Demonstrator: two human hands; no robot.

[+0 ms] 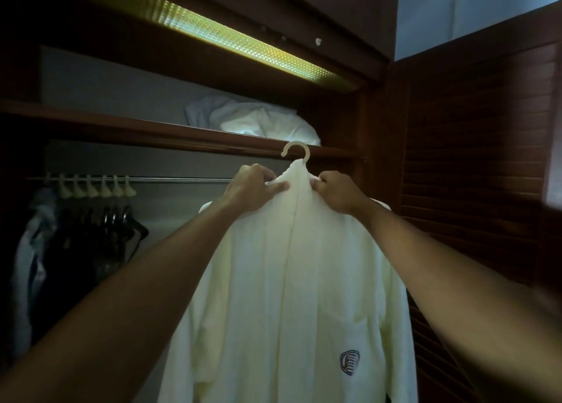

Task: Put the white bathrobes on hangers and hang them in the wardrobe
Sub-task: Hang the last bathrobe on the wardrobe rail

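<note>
Head: one bathrobe (292, 281), two hands (254, 188) (339, 191).

You face a dark reddish-brown wooden wardrobe frame (374, 123). A long yellow-lit ribbed light panel (237, 42) runs across the upper centre. Below it, a wooden shelf (121, 127) spans the frame's left half. A slatted dark wooden louvre door (474, 165) fills the right side; pale blue-grey wall (456, 10) shows upper right.
</note>
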